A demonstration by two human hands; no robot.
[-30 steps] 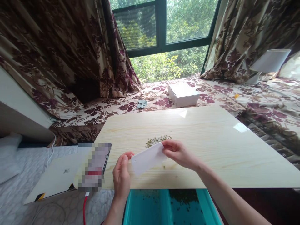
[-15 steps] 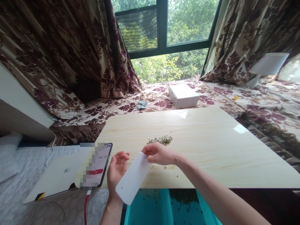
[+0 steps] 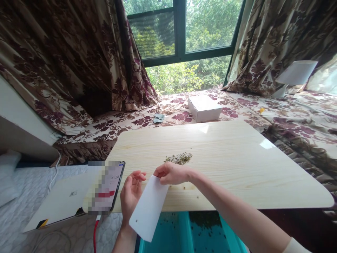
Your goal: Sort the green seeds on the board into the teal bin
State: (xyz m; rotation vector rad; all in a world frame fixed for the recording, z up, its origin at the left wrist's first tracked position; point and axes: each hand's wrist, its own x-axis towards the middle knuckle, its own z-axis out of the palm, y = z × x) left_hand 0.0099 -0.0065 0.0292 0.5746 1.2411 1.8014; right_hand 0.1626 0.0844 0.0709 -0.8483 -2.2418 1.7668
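A right hand [image 3: 171, 173] grips a white card [image 3: 150, 207], long axis pointing near-left, beside an open left hand [image 3: 131, 192]. Grains [image 3: 181, 158] lie just beyond the right hand.

The phone [image 3: 112, 185] displays the digits "8:26", with the area to their left blocked out by pixelation.

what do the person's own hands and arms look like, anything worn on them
The left hand and right hand are bare, with nothing visibly worn. The right forearm ends in a pale sleeve at the picture's bottom; the left forearm shows no sleeve.
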